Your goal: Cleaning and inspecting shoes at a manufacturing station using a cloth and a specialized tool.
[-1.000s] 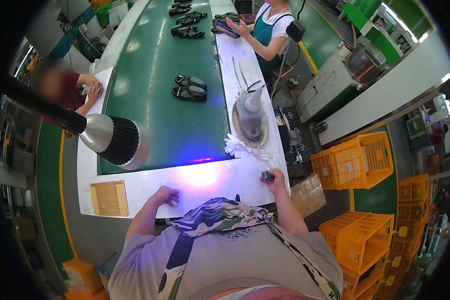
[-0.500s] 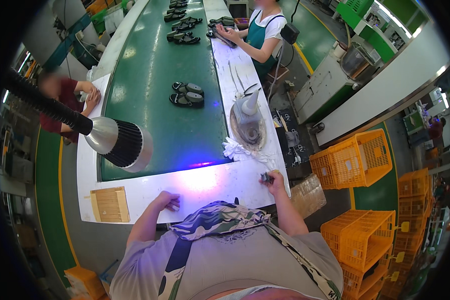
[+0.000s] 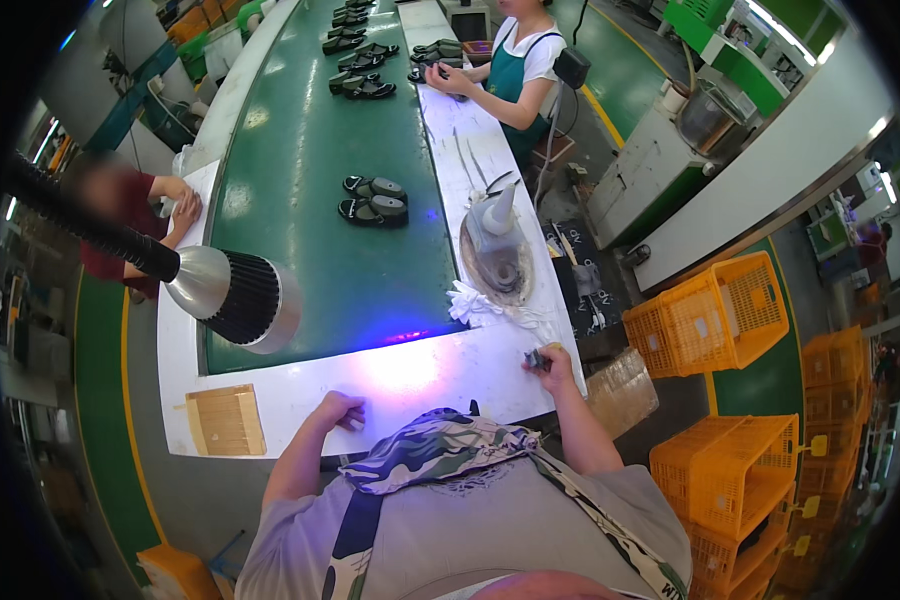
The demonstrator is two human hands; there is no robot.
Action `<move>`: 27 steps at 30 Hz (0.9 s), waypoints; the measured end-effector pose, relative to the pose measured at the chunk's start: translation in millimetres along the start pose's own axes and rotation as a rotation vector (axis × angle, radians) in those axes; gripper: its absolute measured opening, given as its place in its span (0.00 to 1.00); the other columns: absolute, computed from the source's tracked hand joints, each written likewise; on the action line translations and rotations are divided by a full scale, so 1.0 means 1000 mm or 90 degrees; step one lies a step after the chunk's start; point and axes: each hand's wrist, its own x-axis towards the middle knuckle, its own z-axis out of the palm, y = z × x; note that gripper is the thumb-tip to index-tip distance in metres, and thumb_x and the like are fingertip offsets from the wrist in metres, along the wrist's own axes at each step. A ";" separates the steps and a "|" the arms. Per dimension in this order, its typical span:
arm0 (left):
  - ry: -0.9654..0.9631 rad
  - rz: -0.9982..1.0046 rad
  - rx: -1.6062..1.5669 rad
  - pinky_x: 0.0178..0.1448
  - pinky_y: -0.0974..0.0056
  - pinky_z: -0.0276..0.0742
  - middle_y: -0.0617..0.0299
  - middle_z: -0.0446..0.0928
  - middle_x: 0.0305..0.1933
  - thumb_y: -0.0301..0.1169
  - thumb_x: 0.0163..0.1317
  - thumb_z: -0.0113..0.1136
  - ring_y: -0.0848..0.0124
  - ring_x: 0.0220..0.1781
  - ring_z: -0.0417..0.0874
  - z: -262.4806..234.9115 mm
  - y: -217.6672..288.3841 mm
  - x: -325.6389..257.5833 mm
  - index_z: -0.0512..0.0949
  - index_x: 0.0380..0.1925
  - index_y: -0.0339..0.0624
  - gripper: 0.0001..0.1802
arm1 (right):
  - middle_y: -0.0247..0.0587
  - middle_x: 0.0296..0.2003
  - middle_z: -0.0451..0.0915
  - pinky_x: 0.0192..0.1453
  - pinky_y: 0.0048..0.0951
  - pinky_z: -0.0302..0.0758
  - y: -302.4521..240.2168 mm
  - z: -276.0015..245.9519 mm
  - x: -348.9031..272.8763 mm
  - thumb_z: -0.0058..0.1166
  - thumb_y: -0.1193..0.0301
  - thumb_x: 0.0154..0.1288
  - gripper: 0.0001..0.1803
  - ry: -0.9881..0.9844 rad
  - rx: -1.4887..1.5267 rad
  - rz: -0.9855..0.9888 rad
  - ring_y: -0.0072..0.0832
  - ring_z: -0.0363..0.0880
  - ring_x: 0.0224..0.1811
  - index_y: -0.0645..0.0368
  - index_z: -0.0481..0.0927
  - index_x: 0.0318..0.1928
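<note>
My left hand (image 3: 344,410) rests at the near edge of the white tabletop (image 3: 300,395), its fingers curled in with nothing visible in them. Farther right, my right hand (image 3: 558,371) pinches a small dark grey piece (image 3: 537,359) near the table's right edge; its exact kind is too small to make out. Beyond that hand lie crumpled white cloths (image 3: 480,303). A pale bottle with a cone-shaped nozzle (image 3: 497,218) stands on a stained round dish (image 3: 511,270). One pair of black-and-grey sandals (image 3: 374,203) lies on the green belt (image 3: 320,260) ahead.
A lamp (image 3: 248,300) on a black flexible arm hangs over the left side. A cardboard piece (image 3: 226,420) lies at the left corner. More sandals (image 3: 362,85) are farther up the belt. Co-workers (image 3: 120,215) (image 3: 520,80) are on both sides. Orange crates (image 3: 715,315) stand at right.
My view has shifted slightly. Both my hands keep nearly the same places, the right still pinching the grey piece. The right co-worker's hands have moved onto the dark shoes beside the belt.
</note>
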 end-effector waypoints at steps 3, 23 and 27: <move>0.012 0.007 -0.029 0.22 0.60 0.83 0.51 0.83 0.28 0.40 0.62 0.63 0.61 0.25 0.87 0.002 -0.013 -0.002 0.80 0.32 0.29 0.19 | 0.42 0.26 0.77 0.38 0.55 0.83 0.004 0.001 -0.006 0.54 0.75 0.55 0.06 0.000 0.000 0.022 0.39 0.80 0.31 0.55 0.70 0.26; 0.062 0.166 -0.274 0.37 0.60 0.84 0.45 0.80 0.49 0.44 0.65 0.59 0.58 0.38 0.86 -0.003 0.152 0.071 0.70 0.56 0.29 0.30 | 0.36 0.26 0.74 0.42 0.47 0.81 0.011 -0.014 0.028 0.58 0.77 0.53 0.06 -0.045 0.046 0.093 0.30 0.77 0.30 0.56 0.73 0.29; 0.209 0.206 -0.351 0.43 0.54 0.82 0.45 0.78 0.52 0.49 0.59 0.65 0.56 0.48 0.83 0.018 0.241 0.139 0.70 0.58 0.32 0.36 | 0.36 0.25 0.75 0.41 0.51 0.84 -0.026 0.004 0.005 0.53 0.80 0.54 0.07 -0.060 0.108 0.053 0.33 0.80 0.28 0.55 0.70 0.30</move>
